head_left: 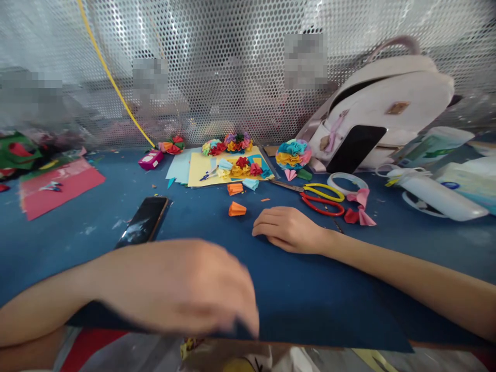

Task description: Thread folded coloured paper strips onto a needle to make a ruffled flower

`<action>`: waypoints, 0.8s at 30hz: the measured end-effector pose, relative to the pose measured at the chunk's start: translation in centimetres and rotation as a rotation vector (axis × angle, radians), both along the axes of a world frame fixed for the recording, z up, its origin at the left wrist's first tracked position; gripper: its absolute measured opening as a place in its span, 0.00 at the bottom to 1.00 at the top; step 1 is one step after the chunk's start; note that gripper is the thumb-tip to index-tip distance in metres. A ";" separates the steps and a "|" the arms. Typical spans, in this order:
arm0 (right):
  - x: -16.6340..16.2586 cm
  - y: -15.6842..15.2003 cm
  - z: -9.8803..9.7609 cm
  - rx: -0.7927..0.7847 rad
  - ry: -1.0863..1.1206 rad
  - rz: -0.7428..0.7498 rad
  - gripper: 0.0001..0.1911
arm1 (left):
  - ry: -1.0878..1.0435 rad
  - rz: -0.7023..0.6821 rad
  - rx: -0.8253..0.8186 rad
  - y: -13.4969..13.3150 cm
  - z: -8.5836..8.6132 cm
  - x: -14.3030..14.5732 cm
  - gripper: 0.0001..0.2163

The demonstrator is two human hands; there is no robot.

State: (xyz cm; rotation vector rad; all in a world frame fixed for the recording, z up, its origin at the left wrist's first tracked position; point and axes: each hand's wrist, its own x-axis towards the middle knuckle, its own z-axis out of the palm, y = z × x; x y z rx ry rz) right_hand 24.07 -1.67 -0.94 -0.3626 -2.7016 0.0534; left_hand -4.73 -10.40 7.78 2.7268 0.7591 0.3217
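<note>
My left hand (194, 289) is over the near edge of the blue table, smeared by motion. Its fingers curl downward, and anything under them is hidden. My right hand (290, 229) rests palm down on the table with its fingers loosely bent and nothing visible in it. Just left of its fingertips lies a folded orange paper piece (236, 209). Another orange paper piece (234, 189) and a light blue paper piece (251, 184) are a little farther back. Scissors (323, 199) with yellow and red handles lie beyond my right wrist.
A black phone (142, 221) lies behind my left forearm. Crinkled paper flowers (293, 154) and yellow paper (197, 168) are at the back. A roll of tape (347, 181), a white backpack (387, 103) and a leaning dark phone (356, 148) stand at right. Red paper (65, 191) lies left.
</note>
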 end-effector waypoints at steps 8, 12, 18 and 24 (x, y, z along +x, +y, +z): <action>-1.0 3.0 0.4 0.035 0.103 -0.316 0.17 | 0.086 0.326 0.219 14.6 -1.9 -0.3 0.14; -1.4 5.5 -0.2 0.102 0.032 -0.496 0.24 | 0.119 0.376 0.138 16.6 -4.3 0.4 0.23; -1.9 7.5 -1.5 0.084 0.035 -0.572 0.21 | 0.094 0.335 0.102 17.7 -6.1 2.0 0.19; -2.4 7.7 -1.6 0.072 0.044 -0.599 0.18 | 0.025 0.335 0.082 17.6 -6.9 2.1 0.13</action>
